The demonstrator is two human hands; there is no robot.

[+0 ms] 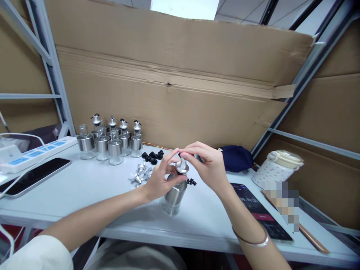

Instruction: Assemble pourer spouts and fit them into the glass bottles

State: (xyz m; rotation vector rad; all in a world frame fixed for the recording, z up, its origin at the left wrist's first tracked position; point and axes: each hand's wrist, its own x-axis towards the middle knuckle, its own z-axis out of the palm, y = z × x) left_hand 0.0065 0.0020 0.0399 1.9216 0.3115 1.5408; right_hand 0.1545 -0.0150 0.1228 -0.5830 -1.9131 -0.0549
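A glass oil bottle with a metal sleeve stands upright on the table in front of me. In its mouth sits a silver pourer spout. My left hand is wrapped round the spout's base and bottle neck, thumb in front and index finger up by the tip. Fingers of my right hand pinch a small black piece at the spout's tip, mostly hidden by the fingertips. Left of the bottle lie loose silver spout parts and black stoppers. Several tiny black pieces lie just right of it.
Several bottles stand at the back left, some with pourers. A phone and power strip lie left. On the right are a tablet-like screen, a wooden stick, a dotted canister and dark blue cloth.
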